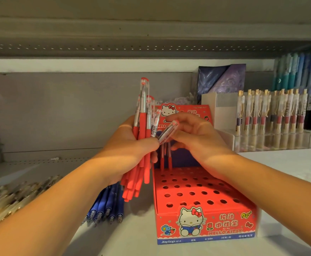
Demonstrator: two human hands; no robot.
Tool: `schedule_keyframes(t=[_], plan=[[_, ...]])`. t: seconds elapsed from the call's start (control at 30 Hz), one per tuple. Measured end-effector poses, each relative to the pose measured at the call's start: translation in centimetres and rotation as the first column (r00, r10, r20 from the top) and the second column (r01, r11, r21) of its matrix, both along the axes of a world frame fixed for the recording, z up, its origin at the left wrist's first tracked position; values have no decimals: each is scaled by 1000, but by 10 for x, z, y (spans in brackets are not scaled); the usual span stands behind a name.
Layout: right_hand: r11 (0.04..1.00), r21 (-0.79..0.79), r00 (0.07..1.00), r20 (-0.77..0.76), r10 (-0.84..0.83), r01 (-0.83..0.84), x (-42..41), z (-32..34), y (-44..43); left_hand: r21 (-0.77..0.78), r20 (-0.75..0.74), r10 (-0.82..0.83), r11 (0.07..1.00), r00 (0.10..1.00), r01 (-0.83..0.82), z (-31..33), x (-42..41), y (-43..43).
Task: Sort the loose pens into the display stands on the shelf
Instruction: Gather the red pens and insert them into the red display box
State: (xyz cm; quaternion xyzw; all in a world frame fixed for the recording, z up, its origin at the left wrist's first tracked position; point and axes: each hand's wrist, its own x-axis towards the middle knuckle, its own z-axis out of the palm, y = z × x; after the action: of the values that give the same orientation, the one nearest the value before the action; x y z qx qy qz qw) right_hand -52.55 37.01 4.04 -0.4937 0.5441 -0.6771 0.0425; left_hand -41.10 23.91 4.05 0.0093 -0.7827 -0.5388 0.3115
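My left hand grips a bundle of several red pens upright, their clear caps pointing up. My right hand pinches one red pen by its clear cap end, right beside the bundle, tilted. Below the hands stands a red Hello Kitty display stand with rows of round holes. Two red pens stand in its back row; the other holes in view hold nothing. Several blue pens lie loose on the white shelf to the left of the stand.
A heap of loose gold-and-clear pens lies at the far left. At the back right, a clear stand holds a row of gold-clipped pens, with blue pens behind. A dark purple box stands behind the red stand. Another shelf hangs overhead.
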Motion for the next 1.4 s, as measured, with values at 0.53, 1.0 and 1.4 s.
schedule_keyframes(t=[0.53,1.0,1.4], plan=[[945,-262,970,191,-150,197,-7,14,6,226,-81,39,974,996,-20,1,-3,-2],[914,-38,886,-235,-401,404,-30,3,6,103,28,57,993,998,-59,-2,-4,-10],[775,255,770,-483,-416,578,-40,-10,6,75,94,-83,994,992,76,-1,4,0]])
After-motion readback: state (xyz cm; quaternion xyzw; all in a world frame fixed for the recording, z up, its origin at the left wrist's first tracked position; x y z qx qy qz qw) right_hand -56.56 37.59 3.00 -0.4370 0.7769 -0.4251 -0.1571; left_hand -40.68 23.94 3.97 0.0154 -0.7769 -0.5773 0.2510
